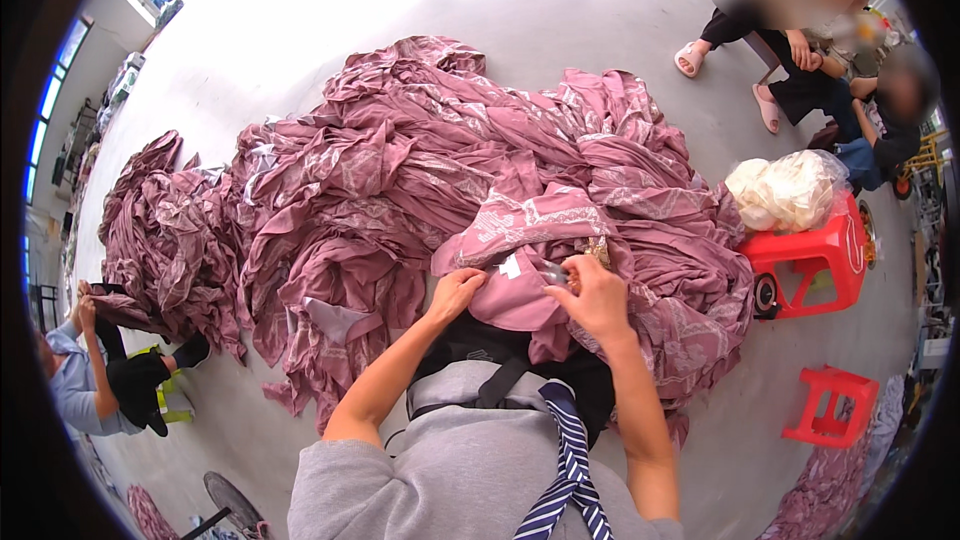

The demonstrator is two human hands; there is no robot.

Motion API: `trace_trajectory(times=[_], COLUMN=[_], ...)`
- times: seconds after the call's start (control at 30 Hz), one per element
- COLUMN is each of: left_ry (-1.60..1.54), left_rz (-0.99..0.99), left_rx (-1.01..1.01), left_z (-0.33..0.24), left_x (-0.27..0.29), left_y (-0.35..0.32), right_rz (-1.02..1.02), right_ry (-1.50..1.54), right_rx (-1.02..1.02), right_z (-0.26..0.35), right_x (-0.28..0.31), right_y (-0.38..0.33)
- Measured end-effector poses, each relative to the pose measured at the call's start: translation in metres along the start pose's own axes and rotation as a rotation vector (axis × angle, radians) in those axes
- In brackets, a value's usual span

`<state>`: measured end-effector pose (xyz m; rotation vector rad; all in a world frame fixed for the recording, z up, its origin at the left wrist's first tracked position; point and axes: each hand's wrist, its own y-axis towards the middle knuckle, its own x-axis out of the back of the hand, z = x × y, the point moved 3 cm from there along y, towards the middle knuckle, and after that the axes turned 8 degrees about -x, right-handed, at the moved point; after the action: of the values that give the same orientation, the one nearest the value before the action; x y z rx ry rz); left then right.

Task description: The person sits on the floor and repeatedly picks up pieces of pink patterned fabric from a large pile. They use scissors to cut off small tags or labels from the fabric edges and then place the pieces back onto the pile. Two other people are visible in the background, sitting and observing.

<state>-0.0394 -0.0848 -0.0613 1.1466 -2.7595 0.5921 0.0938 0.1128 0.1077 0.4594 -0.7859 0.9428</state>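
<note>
A dusty-pink cloth [522, 302] with a white lace-like print lies over my lap, part of a large heap of the same fabric [420, 160]. My left hand [458, 292] pinches its edge on the left. My right hand [596, 296] is closed around a small silvery tool [553, 275] that looks like thread snips, mostly hidden by the fingers. Between the hands, a small white label [510, 267] shows on the cloth. Behind my right hand sits a patch of gold-brown material [597, 248], too small to name.
At right stand a red plastic stool [845, 255] carrying a clear bag of cream material [785, 188], and a second red stool [832, 406]. A person in a blue shirt [85, 380] handles fabric at far left. Other people sit at upper right, one wearing pink slippers [688, 59].
</note>
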Motion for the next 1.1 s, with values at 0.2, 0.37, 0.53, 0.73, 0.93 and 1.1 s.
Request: trace_trajectory(times=[0.2, 0.37, 0.53, 0.73, 0.93, 1.1], left_ry=[-0.079, -0.489, -1.188, -1.311, -1.176, -0.745], left_rz=[0.049, 0.120, 0.014, 0.220, 0.451, 0.275], left_rx=[0.400, 0.389, 0.188, 0.505, 0.577, 0.370], left_z=[0.013, 0.008, -0.019, -0.121, -0.124, -0.136], left_x=[-0.016, -0.016, -0.007, -0.031, -0.049, -0.045], left_y=[0.009, 0.028, 0.027, -0.060, -0.052, -0.060], right_rz=[-0.008, 0.026, 0.258, 0.238, 0.146, 0.109], right_ry=[-0.076, -0.136, 0.355, 0.369, 0.297, 0.255], right_rx=[-0.063, -0.120, -0.172, -0.101, 0.067, 0.070], right_z=[0.002, -0.026, -0.022, -0.016, -0.010, -0.020], right_x=[-0.041, -0.071, -0.028, 0.013, 0.024, 0.047], right_y=[-0.006, -0.019, -0.030, -0.068, -0.080, -0.090])
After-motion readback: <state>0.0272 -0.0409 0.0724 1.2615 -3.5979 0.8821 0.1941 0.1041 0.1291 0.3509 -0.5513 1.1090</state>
